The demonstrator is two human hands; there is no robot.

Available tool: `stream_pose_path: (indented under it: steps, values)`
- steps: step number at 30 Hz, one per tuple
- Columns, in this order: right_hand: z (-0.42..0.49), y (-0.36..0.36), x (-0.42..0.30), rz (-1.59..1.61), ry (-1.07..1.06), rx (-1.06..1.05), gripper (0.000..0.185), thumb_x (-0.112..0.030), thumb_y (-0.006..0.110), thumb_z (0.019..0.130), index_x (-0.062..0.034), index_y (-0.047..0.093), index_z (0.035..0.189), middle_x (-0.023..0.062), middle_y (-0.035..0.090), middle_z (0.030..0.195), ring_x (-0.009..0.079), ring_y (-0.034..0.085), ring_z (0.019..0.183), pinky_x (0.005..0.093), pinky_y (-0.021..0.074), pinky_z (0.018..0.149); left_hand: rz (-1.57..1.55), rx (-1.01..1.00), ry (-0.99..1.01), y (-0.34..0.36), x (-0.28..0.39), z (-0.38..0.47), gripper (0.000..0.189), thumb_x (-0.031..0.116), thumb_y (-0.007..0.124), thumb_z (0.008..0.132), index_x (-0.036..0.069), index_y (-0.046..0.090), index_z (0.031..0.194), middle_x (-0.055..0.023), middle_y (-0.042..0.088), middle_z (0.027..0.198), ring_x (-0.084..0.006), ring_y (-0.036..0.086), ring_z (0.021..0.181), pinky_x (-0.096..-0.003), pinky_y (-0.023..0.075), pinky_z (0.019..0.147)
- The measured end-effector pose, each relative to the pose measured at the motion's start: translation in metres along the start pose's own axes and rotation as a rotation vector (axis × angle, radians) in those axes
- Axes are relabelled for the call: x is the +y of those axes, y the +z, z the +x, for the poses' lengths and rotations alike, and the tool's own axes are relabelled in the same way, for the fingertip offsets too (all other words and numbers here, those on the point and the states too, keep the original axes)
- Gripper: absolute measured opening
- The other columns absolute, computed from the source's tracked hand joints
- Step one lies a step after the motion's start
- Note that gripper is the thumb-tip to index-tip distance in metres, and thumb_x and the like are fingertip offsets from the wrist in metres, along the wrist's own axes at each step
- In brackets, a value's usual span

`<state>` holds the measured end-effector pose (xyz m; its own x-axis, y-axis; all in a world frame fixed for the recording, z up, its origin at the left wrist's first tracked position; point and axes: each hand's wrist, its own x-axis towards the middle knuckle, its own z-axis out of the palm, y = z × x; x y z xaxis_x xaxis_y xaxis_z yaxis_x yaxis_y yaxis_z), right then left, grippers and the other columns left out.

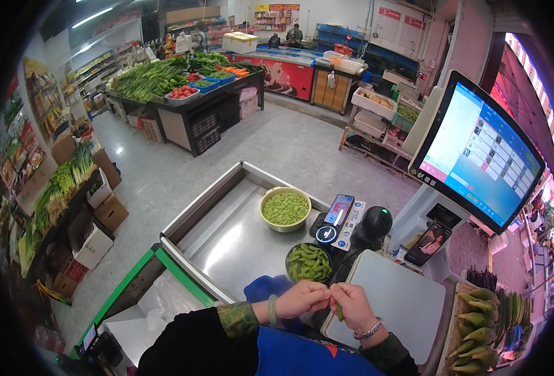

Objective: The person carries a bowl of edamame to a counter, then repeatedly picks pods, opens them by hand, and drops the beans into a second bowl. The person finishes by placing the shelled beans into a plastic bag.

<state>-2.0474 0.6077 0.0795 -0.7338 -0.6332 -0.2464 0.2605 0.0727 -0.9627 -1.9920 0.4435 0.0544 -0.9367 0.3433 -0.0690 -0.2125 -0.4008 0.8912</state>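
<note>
My right hand (pixel 355 308) grips a green soybean pod (pixel 340 313), whose end hangs below the fingers. My left hand (pixel 303 300) meets it fingertip to fingertip, with fingers curled in; whether it pinches anything is hidden. Just beyond my hands sits a dark bowl (pixel 290 269) of whole green pods (pixel 309 263). Farther off on the steel counter tray (pixel 230 235) stands a pale yellow colander (pixel 285 229) filled with shelled green beans (pixel 285 208). A flat white scale plate (pixel 394 296) lies under and right of my right hand.
Right of the bowls are a phone (pixel 339 210) on a stand, a black scanner (pixel 374 225), another phone (pixel 427 243) and a tilted checkout screen (pixel 481 152). Corn (pixel 476 329) lies at far right. Plastic bags (pixel 164 301) are at left. Beyond stands a vegetable table (pixel 178 105); two people are at the back.
</note>
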Motion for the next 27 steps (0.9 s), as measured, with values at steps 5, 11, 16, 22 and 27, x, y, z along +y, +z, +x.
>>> stream_pose_path:
  steps: [5,11,16,22,27]
  values:
    - [0.001,-0.004,-0.001,-0.023,0.029,-0.009,0.030,-0.020,0.054,0.093,-0.0039,0.057,0.068,0.0012,0.055,0.059,0.0059,0.046,0.052,0.0196,0.0339,0.048,0.033,-0.014,-0.014,-0.001,0.001,-0.001,0.030,0.025,0.050,0.094,0.001,0.065,0.085,0.0028,0.051,0.064,-0.0045,0.038,0.055,-0.0194,0.0291,0.050]
    - [-0.001,0.000,-0.001,0.006,0.059,-0.018,0.029,-0.020,0.055,0.092,-0.0035,0.058,0.068,0.0013,0.055,0.060,0.0058,0.047,0.053,0.0200,0.0346,0.048,-0.030,-0.014,0.036,-0.006,-0.010,0.002,0.032,0.029,0.051,0.094,0.001,0.065,0.086,0.0027,0.052,0.064,-0.0048,0.042,0.057,-0.0187,0.0312,0.051]
    - [0.000,-0.002,-0.004,-0.057,0.002,0.034,0.028,-0.019,0.056,0.092,-0.0019,0.057,0.070,0.0030,0.056,0.062,0.0075,0.049,0.053,0.0205,0.0373,0.049,-0.038,0.024,-0.010,-0.002,-0.009,0.001,0.030,0.026,0.051,0.093,0.001,0.064,0.085,0.0020,0.052,0.067,-0.0049,0.042,0.057,-0.0188,0.0309,0.051]
    - [0.003,-0.005,-0.002,0.005,0.021,0.083,0.026,-0.018,0.057,0.091,-0.0024,0.056,0.071,0.0035,0.056,0.064,0.0070,0.049,0.053,0.0198,0.0382,0.049,-0.105,-0.018,-0.075,-0.002,-0.005,0.001,0.022,0.021,0.043,0.097,0.005,0.055,0.090,0.0039,0.044,0.069,-0.0034,0.034,0.056,-0.0172,0.0285,0.050]
    - [0.006,-0.009,0.004,0.131,0.039,0.099,0.024,-0.018,0.058,0.091,-0.0026,0.055,0.072,0.0037,0.056,0.064,0.0065,0.049,0.052,0.0188,0.0382,0.048,-0.132,-0.033,-0.148,-0.006,-0.004,0.002,0.020,0.015,0.045,0.095,0.004,0.056,0.106,0.0035,0.050,0.075,-0.0023,0.035,0.059,-0.0162,0.0285,0.051]
